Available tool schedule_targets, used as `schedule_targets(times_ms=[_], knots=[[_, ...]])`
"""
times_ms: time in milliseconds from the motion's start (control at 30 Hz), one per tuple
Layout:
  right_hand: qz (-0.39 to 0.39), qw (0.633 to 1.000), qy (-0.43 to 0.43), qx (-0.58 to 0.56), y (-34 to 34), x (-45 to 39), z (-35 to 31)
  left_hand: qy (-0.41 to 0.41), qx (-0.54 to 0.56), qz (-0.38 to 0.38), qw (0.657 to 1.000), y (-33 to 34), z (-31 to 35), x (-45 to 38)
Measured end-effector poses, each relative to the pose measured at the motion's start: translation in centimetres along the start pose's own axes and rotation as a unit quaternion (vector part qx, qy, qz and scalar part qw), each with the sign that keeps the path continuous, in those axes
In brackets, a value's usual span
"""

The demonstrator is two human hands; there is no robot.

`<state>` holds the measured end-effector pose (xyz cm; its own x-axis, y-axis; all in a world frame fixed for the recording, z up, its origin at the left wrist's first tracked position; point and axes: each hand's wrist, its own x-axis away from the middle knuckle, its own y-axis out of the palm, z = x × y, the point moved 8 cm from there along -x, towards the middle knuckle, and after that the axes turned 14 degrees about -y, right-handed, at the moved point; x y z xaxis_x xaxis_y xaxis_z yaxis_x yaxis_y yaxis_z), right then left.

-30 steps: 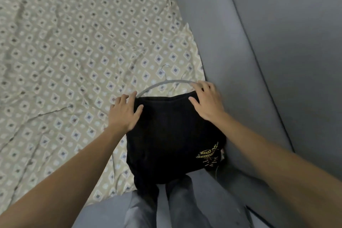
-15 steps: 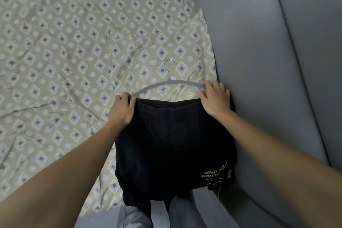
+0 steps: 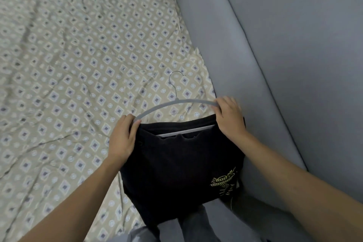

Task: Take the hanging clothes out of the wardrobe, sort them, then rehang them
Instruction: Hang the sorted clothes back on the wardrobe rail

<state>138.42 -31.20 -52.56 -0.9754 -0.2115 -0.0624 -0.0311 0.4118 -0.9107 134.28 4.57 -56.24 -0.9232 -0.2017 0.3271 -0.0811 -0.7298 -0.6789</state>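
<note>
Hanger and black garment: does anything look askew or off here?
Yes. The black garment sits bunched low on the grey hanger, exposing its lower bar, and hangs off the bed sheet edge. Both hands grip the hanger ends.

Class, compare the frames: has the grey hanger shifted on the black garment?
Yes. The grey hanger has slid away from the person, out of the black garment: its lower bar now shows at the garment's top edge.

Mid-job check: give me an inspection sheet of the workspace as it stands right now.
Surface: patterned bedsheet, wrinkled.
Job's things: black garment draped over the bar of a grey hanger, lying at the bed's edge; hook points away.
Clutter: nothing seen.
Grippers: left hand grips the hanger's left end and garment; right hand grips the right end.
Cables: nothing seen.
Surroundings: grey padded bed frame on the right.
</note>
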Motion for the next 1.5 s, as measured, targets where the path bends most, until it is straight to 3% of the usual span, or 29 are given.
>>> schedule_targets(times_ms=[300, 600, 800, 967, 1233, 1500], knots=[[0.139, 0.988, 0.063, -0.013, -14.8, 12.2, -9.6, 0.206, 0.03, 0.006, 0.978, -12.1, 10.0, 9.8], [0.3, 0.947, 0.111, 0.035, -29.4, 23.1, -18.5, 0.397, 0.054, 0.013, 0.916, -21.2, 22.8, 16.6], [0.351, 0.914, 0.196, 0.063, -34.1, 31.7, -21.5, 0.479, 0.063, 0.007, 0.876, -22.9, 27.6, 22.2], [0.367, 0.893, 0.257, 0.049, -35.6, 39.2, -24.0, 0.508, 0.088, -0.008, 0.857, -23.8, 27.9, 28.0], [0.377, 0.89, 0.25, 0.057, -34.6, 51.7, -32.5, 0.547, 0.068, -0.058, 0.833, -25.8, 23.8, 38.9], [0.424, 0.837, 0.325, 0.122, -34.2, 67.3, -42.5, 0.601, 0.067, -0.149, 0.782, -25.6, 21.7, 51.2]])
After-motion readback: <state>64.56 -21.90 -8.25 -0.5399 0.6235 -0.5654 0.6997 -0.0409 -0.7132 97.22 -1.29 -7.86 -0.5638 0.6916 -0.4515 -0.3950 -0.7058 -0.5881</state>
